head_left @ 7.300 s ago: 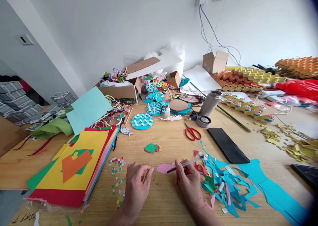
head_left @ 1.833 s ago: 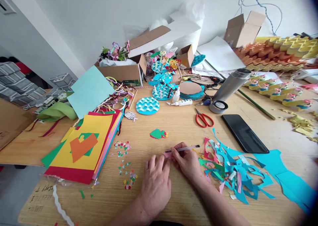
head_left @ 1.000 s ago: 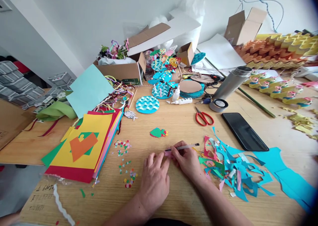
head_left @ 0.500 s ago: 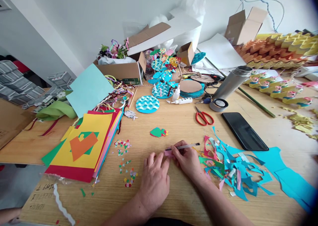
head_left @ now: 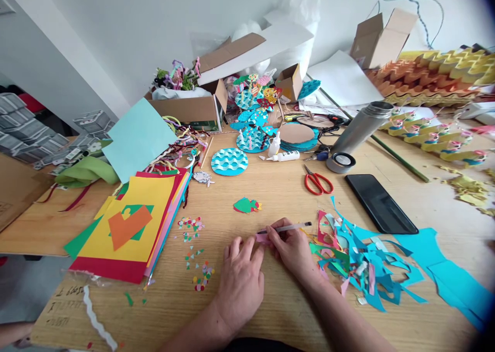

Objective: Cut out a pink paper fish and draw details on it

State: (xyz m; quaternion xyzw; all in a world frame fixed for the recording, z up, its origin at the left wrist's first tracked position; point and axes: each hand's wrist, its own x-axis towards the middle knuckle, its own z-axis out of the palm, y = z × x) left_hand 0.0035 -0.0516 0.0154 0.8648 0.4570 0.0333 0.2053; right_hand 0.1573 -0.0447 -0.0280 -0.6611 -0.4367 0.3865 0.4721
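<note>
My right hand [head_left: 290,249] is closed round a pen [head_left: 292,227], its tip down at a small piece of pink paper [head_left: 261,237] on the table. Flat beside it lies my left hand [head_left: 242,269], fingers stretched out, with fingertips at the pink paper's left edge. Both hands partly cover that paper. Just beyond them rests a fish-shaped stack of green and red paper [head_left: 246,205]. Tiny coloured paper dots and triangles [head_left: 203,277] are scattered left of my left hand. Red-handled scissors [head_left: 318,182] lie farther off to the right.
Paper scraps [head_left: 363,264] and a black phone [head_left: 381,203] lie at right. A steel flask [head_left: 363,128] stands behind, near glue bottles [head_left: 285,156]. Coloured paper sheets [head_left: 150,197] are stacked at left. A wavy blue disc [head_left: 229,162] sits mid-table. Part of another person's arm [head_left: 15,334] shows at lower left.
</note>
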